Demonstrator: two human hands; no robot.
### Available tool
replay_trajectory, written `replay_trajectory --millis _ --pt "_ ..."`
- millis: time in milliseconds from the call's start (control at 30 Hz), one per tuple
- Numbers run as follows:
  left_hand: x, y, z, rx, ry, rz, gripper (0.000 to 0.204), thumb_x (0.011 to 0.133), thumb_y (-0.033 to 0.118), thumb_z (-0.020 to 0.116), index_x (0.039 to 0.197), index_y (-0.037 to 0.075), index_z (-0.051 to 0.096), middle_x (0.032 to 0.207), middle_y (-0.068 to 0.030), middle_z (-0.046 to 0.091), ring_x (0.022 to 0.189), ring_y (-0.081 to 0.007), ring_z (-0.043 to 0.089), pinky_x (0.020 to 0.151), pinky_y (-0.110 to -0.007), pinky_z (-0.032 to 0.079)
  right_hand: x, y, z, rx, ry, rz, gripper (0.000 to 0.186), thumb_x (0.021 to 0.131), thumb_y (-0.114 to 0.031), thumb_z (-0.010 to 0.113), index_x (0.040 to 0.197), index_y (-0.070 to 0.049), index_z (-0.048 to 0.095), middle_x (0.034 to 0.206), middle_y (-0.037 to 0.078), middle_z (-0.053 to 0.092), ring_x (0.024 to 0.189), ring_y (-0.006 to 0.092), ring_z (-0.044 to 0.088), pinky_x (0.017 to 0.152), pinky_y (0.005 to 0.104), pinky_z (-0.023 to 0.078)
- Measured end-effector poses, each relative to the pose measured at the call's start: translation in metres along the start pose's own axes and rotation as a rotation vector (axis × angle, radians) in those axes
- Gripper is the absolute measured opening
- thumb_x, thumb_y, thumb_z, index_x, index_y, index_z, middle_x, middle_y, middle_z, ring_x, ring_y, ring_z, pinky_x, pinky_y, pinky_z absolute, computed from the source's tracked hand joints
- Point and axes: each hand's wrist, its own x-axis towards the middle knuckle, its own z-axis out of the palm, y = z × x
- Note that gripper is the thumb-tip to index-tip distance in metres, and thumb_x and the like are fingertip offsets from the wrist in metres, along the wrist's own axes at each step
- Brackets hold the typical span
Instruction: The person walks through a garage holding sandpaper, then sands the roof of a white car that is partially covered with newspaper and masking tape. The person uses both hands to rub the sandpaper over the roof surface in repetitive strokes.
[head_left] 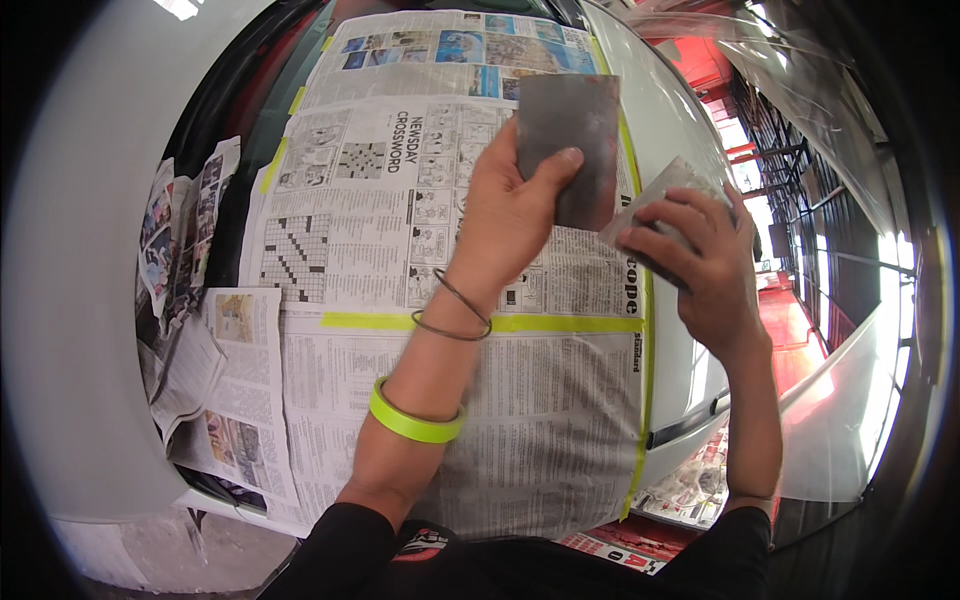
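Handling, judged: best not to snag the newspaper (350, 375); keep the dark sheet (570, 115) flat, avoid creasing the grey piece (660, 190) (kind unclear). Left hand (512, 200) grips sheet above newspaper's far right, thumb on top; right hand (712, 245) grips grey piece, fingers curled.
Counts: newspaper, at least three pieces; sheet, one; grey piece, one; tape roll (410, 424) on left forearm, one.

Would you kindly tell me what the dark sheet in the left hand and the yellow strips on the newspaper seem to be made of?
Dark sheet: probably abrasive paper, matte dark grey, though grit is indistinct.
Yellow strips: likely paper or plastic tape, fairly matte, lying flat along seams.
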Motion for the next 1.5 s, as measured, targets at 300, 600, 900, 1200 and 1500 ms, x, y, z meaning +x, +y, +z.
replay_trajectory --millis 300,600,900,1200,1500 --pt "-0.007 0.012 0.02 -0.409 0.052 -0.237 0.04 0.099 0.008 0.062 0.137 0.001 0.052 0.122 -0.0121 0.069 0.105 -0.0211 0.072 0.082 -0.032 0.064 -0.005 -0.01 0.024 0.526 0.358 -0.002 0.054 0.085 0.005 0.073 0.133 -0.017 0.063 0.139 0.014 0.057 0.131 0.0394 0.055 0.11 0.0524 0.045" --pt "-0.002 0.014 0.007 -0.336 -0.011 -0.242 0.041 0.101 0.009 0.061 0.139 0.0 0.049 0.128 -0.0153 0.065 0.108 -0.0263 0.073 0.086 -0.036 0.067 -0.053 0.041 0.032 0.15 0.292 0.111 0.054 0.079 0.002 0.077 0.131 -0.011 0.065 0.13 0.013 0.063 0.125 0.0351 0.058 0.107 0.0462 0.047" --pt "0.006 -0.042 -0.043 -0.28 -0.008 -0.356 0.041 0.104 0.015 0.056 0.14 -0.005 0.048 0.127 -0.019 0.065 0.109 -0.0301 0.072 0.087 -0.038 0.068 -0.167 -0.009 0.0 0.071 0.358 0.382 0.056 0.099 -0.034 0.066 0.144 -0.001 0.06 0.15 0.026 0.049 0.139 0.0422 0.049 0.117 0.0513 0.04" --pt "-0.003 -0.053 -0.024 -0.176 -0.184 -0.388 0.043 0.103 0.014 0.059 0.14 -0.006 0.048 0.13 -0.0212 0.063 0.111 -0.0318 0.072 0.089 -0.04 0.068 -0.184 -0.006 0.007 0.225 0.146 0.396 0.047 0.083 -0.015 0.077 0.129 -0.008 0.074 0.152 0.02 0.05 0.139 0.0372 0.052 0.113 0.0445 0.046" --pt "-0.01 -0.062 -0.014 -0.1 -0.216 -0.417 0.038 0.101 0.008 0.059 0.136 -0.004 0.051 0.125 -0.0198 0.068 0.104 -0.0317 0.075 0.08 -0.043 0.07 -0.128 -0.013 0.015 0.177 0.073 0.143 0.045 0.079 -0.007 0.073 0.121 -0.022 0.079 0.143 0.01 0.059 0.126 0.0326 0.061 0.104 0.0416 0.054"
